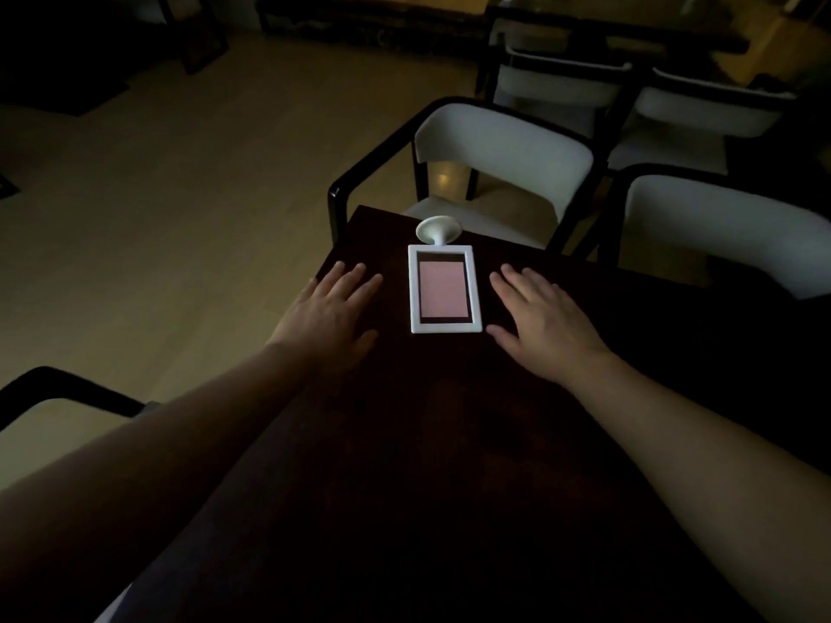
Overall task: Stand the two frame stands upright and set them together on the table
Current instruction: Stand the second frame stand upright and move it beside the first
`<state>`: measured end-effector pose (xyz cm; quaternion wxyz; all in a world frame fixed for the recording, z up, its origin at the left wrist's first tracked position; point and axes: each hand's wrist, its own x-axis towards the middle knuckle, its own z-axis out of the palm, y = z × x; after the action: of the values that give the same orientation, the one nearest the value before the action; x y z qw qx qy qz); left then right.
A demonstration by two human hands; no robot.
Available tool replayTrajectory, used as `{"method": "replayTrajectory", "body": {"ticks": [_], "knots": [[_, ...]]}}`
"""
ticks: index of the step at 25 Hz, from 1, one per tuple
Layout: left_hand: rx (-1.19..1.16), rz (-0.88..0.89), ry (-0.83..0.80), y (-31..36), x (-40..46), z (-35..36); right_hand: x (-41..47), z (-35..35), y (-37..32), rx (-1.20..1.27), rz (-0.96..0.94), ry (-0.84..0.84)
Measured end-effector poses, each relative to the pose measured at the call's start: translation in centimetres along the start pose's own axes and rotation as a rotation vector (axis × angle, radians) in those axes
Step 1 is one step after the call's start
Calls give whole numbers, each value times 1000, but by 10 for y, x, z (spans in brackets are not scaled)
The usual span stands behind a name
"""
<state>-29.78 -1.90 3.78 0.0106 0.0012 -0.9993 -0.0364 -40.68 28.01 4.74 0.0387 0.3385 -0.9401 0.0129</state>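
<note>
A white frame stand lies flat on the dark wooden table, near its far corner. It holds a pink card, and its round white foot points away from me. I see only this one frame stand. My left hand rests palm down on the table just left of the frame, fingers spread, not touching it. My right hand lies flat to the right of the frame, also apart from it and holding nothing.
The room is dim. A white-cushioned chair with black arms stands just beyond the table's far corner, with a second one to the right. The table's left edge drops to a pale floor. Another chair arm shows at lower left.
</note>
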Motion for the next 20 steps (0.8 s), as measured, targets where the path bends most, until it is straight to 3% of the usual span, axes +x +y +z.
{"method": "replayTrajectory", "body": {"ticks": [11, 20], "knots": [[94, 119, 2, -31, 99, 78, 73, 80, 34, -175, 14, -114], [88, 179, -9, -26, 126, 101, 101, 101, 26, -104, -10, -75]]}}
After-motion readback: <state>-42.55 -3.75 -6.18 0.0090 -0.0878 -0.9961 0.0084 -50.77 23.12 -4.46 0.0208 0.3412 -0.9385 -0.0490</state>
